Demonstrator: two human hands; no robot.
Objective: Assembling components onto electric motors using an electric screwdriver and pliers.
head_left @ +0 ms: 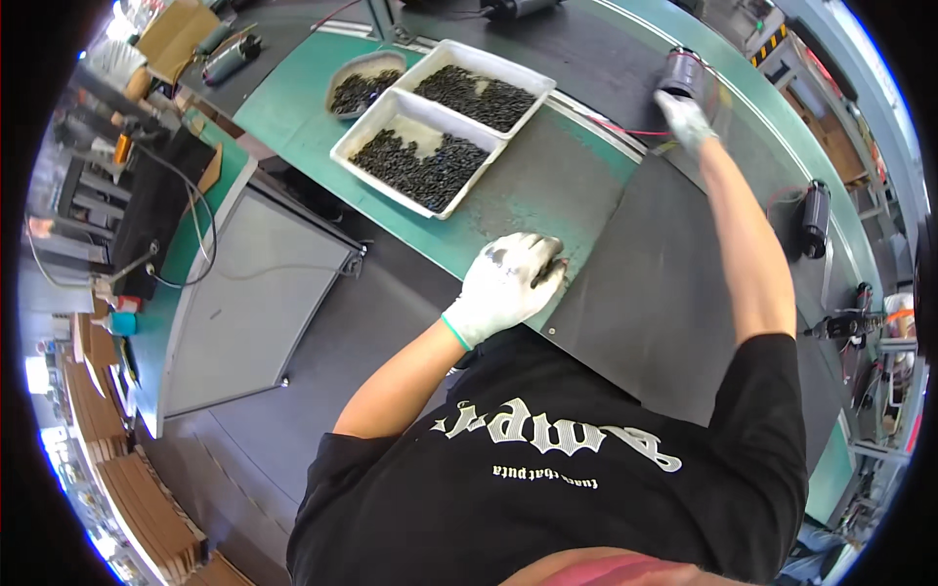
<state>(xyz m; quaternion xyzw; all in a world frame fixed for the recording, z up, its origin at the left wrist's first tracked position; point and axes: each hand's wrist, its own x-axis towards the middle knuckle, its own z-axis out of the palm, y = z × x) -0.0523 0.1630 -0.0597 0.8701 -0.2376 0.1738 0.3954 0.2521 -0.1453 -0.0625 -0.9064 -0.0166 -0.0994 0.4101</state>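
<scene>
At the far right, my right hand (687, 119), in a white glove, reaches out and grips the near end of a black cylindrical motor (681, 70). Thin red and yellow wires trail from this motor on the dark belt. My left hand (513, 278), also gloved, is curled above the near edge of the green worktop. Small black pieces (549, 272) show between its thumb and fingers; their exact kind is too small to tell. Beyond it stand two white trays, a nearer one (422, 135) and a farther one (508, 64), both holding many small black pieces.
A smaller tub (365, 64) of black pieces sits behind the trays. Other motors lie at the right (814, 220), far left (232, 61) and top (518, 8). A black mat (635, 293) covers the right worktop. A grey panel (244, 293) stands left.
</scene>
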